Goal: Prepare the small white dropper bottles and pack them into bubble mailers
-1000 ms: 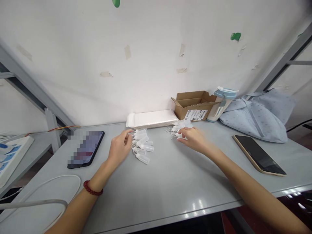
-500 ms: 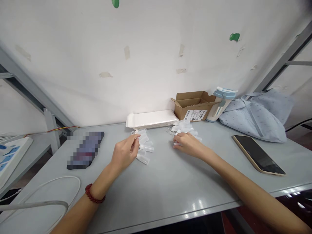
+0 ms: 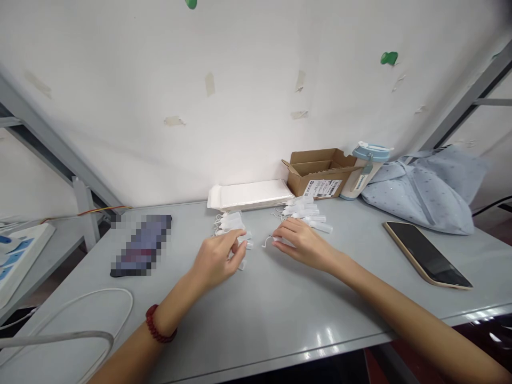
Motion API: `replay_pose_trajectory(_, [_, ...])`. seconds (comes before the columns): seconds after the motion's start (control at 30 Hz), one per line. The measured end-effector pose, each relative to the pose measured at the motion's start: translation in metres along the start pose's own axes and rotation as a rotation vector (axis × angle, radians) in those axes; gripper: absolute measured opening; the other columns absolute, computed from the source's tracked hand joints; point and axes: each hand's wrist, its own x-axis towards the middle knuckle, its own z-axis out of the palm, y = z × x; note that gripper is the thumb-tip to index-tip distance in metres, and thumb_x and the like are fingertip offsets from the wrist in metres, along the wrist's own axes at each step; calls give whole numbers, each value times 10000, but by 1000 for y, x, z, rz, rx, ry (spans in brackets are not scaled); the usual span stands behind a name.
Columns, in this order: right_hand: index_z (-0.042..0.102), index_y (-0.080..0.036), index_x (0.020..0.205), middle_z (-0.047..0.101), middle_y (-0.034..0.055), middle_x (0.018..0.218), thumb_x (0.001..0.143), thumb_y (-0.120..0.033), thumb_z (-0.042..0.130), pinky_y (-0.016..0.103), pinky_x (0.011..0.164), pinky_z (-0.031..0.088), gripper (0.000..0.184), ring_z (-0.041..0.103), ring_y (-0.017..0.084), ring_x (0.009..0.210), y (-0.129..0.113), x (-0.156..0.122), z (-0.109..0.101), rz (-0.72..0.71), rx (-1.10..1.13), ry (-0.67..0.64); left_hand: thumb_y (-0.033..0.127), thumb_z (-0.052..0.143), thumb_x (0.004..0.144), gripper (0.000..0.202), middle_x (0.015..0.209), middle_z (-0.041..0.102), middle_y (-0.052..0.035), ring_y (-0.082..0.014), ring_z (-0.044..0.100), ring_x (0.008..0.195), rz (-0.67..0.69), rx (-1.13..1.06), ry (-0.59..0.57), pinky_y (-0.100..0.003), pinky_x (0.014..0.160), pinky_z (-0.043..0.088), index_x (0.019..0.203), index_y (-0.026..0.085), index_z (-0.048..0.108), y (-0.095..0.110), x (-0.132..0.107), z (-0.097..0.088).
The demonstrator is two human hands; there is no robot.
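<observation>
Small translucent plastic tubes with thin white strings lie on the table in two groups. My left hand (image 3: 218,256) hovers over the near part of the left group of tubes (image 3: 231,219), thumb and fingers slightly apart and nothing seen between them. It hides some of those tubes. My right hand (image 3: 300,241) is closed at the near side of the right group of tubes (image 3: 303,209). From its fingertips a curled white string (image 3: 265,243) sticks out to the left, and the tube it belongs to is mostly covered by the fingers.
Behind the tubes lie a flat white box (image 3: 252,194) and an open cardboard box (image 3: 320,170). A blue-lidded cup (image 3: 366,169), a pale blue cloth bag (image 3: 420,192) and a phone (image 3: 426,255) are on the right. A blurred-out dark device (image 3: 142,245) and white cable (image 3: 120,290) lie left.
My left hand has moved slightly right and its fingers have parted. My right hand has shifted left and nearer, with a string now showing at its fingertips.
</observation>
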Motion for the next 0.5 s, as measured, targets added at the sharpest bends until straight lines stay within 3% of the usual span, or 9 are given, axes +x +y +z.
replay_pose_trajectory(0.2, [582, -155, 914, 610, 80, 813, 913, -257, 459, 314, 693, 394, 159, 520, 186, 776, -5, -1, 2, -61, -40, 58, 320, 422, 897, 242, 623, 621, 0, -118, 542, 535, 49, -52, -165, -232, 553, 390, 994, 174, 589, 16, -3, 5])
replay_pose_trajectory(0.4, [606, -159, 929, 607, 75, 820, 924, -259, 440, 300, 689, 392, 193, 517, 173, 777, -11, -1, 3, -83, -33, 55, 261, 421, 895, 192, 618, 606, -1, -115, 525, 541, 50, -79, -190, -228, 537, 368, 887, 173, 591, 21, -4, 8])
replay_pose_trajectory(0.5, [612, -160, 945, 597, 69, 812, 920, -251, 451, 294, 680, 392, 187, 508, 165, 760, -11, -1, 4, -101, -31, 80, 250, 406, 898, 187, 619, 589, 9, -112, 504, 544, -17, -144, -181, -227, 536, 357, 854, 179, 574, 21, -3, 8])
